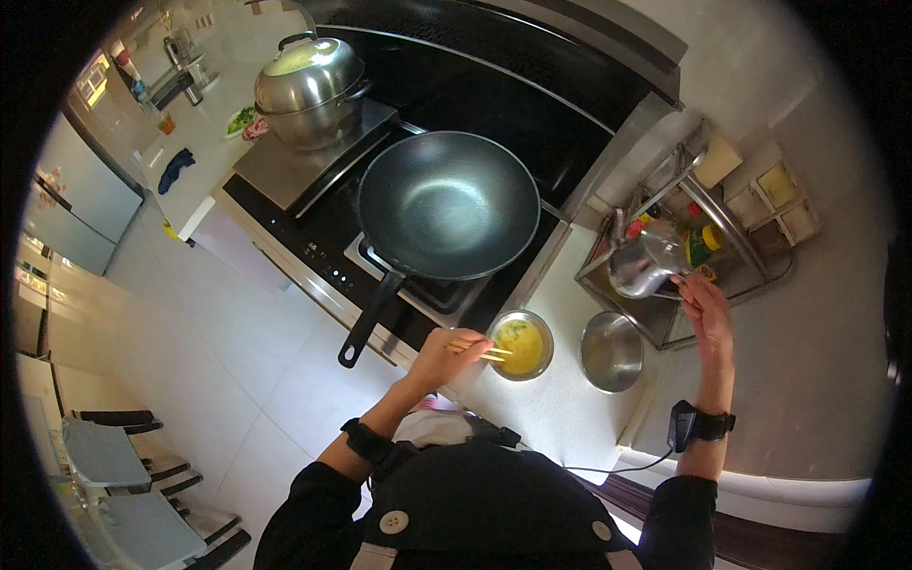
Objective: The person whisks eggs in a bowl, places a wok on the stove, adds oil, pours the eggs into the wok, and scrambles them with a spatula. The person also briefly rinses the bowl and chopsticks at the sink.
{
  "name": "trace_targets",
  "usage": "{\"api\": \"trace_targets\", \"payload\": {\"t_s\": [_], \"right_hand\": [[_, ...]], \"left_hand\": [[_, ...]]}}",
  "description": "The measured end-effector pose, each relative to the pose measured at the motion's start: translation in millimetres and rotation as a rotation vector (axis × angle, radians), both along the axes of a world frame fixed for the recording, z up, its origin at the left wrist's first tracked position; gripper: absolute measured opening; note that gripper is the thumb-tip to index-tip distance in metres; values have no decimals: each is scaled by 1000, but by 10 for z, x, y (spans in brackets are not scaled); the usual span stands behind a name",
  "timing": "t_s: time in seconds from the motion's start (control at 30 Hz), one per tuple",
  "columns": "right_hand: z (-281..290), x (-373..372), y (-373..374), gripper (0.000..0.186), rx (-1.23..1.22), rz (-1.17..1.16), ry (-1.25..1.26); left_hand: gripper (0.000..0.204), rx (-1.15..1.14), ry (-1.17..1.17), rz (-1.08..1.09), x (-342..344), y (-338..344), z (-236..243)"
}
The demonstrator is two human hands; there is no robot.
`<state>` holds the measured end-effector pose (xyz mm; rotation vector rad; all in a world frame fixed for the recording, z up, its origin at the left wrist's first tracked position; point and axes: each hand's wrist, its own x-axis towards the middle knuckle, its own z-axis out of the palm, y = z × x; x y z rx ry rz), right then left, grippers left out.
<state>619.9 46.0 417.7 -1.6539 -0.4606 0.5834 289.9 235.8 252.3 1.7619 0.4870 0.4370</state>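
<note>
My left hand (445, 358), closed, pinches a pair of wooden chopsticks (481, 351). Their tips reach into a small metal bowl (549, 348) of yellow beaten egg (514, 345) with green bits in it. Out to the right, my right hand (706, 302) is closed on a shiny metal pot (646, 265), gripping its near right side, beside the wire rack. What the pot contains cannot be made out. A second metal bowl (611, 352) stands on the counter between the egg bowl and my right forearm.
A dark wok (450, 204) sits on the black stove, its handle (371, 319) pointing toward me over the front edge. Behind it on the left stands a lidded steel steamer (310, 92). The metal rack (760, 270) at the right wall holds bottles. Chairs (109, 451) stand lower left.
</note>
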Motion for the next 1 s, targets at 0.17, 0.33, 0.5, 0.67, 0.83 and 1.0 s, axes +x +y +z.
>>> {"api": "trace_targets", "payload": {"t_s": [0.17, 0.33, 0.5, 0.67, 0.83, 1.0], "right_hand": [[324, -242, 686, 29, -193, 365, -125], [383, -410, 1413, 32, -349, 581, -255], [347, -523, 2033, 36, -420, 701, -311], [305, -517, 2482, 38, -374, 745, -267], [246, -409, 2697, 32, -227, 594, -220], [203, -142, 2654, 32, -200, 499, -274]], "left_hand": [[20, 45, -38, 14, -65, 57, 8], [19, 0, -138, 41, -116, 80, 18], [16, -78, -196, 85, -148, 78, 33], [16, -41, -183, 108, -186, 67, 39], [16, -57, -149, 98, -224, 80, 58], [17, -39, -157, 90, -242, 100, 82]]}}
